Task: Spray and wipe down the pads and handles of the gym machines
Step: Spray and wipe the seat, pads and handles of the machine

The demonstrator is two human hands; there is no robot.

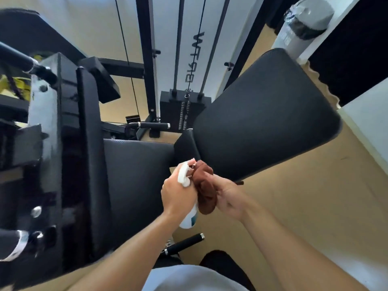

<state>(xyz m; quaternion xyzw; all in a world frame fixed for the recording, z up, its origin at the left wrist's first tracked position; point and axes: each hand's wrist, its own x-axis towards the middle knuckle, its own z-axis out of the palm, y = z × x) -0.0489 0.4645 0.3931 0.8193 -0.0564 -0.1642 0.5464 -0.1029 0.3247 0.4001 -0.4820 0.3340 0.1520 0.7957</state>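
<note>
Pads come next: with your left hand [178,194] gripping the spray bottle [190,217] and your right hand [228,196] bunching the brown cloth [204,185] at its nozzle, probably wetting it, dampen lightly, then wipe the angled back pad [266,114] beside it

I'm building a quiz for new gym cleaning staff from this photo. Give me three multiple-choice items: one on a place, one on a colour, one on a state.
1. Where is the spray bottle?
A. In the left hand
B. On the floor
C. On the seat pad

2. What colour is the cloth?
A. White
B. Brown
C. Yellow

3. What is the right hand doing?
A. Hanging idle
B. Gripping a handle
C. Holding the cloth

Answers:
1 A, the left hand is curled round the bottle's neck.
2 B, the bunched cloth is reddish brown.
3 C, its fingers close on the cloth, beside the bottle's nozzle.
</note>
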